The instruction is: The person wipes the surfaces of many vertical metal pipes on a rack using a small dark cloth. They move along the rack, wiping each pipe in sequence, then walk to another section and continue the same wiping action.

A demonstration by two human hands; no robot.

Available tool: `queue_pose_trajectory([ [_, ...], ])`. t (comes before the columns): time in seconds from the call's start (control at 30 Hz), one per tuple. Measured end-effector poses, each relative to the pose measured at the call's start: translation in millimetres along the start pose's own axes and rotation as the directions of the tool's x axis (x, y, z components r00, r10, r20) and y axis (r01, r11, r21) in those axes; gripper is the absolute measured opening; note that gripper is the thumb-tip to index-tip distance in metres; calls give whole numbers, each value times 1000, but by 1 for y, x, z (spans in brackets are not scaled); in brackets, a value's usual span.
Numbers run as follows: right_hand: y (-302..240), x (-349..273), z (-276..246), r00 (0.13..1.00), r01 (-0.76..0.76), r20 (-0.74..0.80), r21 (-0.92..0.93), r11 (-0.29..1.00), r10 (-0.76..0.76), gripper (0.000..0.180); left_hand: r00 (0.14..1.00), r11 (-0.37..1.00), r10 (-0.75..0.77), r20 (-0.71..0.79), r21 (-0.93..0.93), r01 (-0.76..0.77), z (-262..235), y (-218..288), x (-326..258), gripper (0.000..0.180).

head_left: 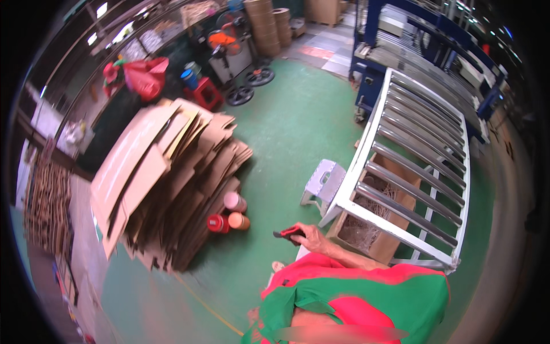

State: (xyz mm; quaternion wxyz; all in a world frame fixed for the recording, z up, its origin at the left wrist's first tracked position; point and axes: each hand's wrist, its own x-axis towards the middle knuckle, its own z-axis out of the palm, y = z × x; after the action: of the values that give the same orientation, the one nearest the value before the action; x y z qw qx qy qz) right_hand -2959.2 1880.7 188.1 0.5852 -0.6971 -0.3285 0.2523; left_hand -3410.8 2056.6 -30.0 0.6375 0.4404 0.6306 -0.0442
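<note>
My right hand [312, 237] is closed around a small red and black hand tool [291, 232], whose dark end points left; its exact kind is too small to tell. My right arm reaches out beside the near end of a white-framed roller conveyor [412, 166]. Of my left arm, only bare skin low in the picture shows, by the red and green clothing [366, 289]. My left hand's fingers cannot be made out there. Just beyond my right hand stands a grey and white folding step stool [324, 180].
A tall, leaning stack of flat brown cardboard [172, 189] rises at left. Beside it stand red [217, 223], orange [239, 221] and pink [235, 201] containers. An open box of straw-like scraps [372, 218] sits under the rollers. A blue-framed machine [372, 86] stands beyond.
</note>
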Motion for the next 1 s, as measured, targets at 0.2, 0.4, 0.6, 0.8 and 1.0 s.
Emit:
queue_pose_trajectory([
  [0.2, 24, 107, -6, 955, -13, -297, -4, 1000, 11, 24, 938, 928, 320, -134, 243, -282, -48, 313, 150, 32],
  [0.4, 65, 254, -69, 908, -160, -390, 13, 987, 153, 28, 885, 830, 442, 146, 307, -466, 76, 531, 236, 37],
  [0.6, 48, 435, -183, 874, -57, -486, -149, 987, -23, 31, 864, 739, 290, 412, 477, -476, 221, 615, 269, 42],
  [0.8, 63, 574, -314, 815, -109, -578, -208, 972, -32, 29, 918, 747, 120, 379, 574, -335, 335, 702, 338, 42],
  [1.0, 102, 675, -411, 698, -287, -705, -120, 950, 122, 26, 918, 702, -4, 396, 655, -280, 448, 846, 444, 40],
])
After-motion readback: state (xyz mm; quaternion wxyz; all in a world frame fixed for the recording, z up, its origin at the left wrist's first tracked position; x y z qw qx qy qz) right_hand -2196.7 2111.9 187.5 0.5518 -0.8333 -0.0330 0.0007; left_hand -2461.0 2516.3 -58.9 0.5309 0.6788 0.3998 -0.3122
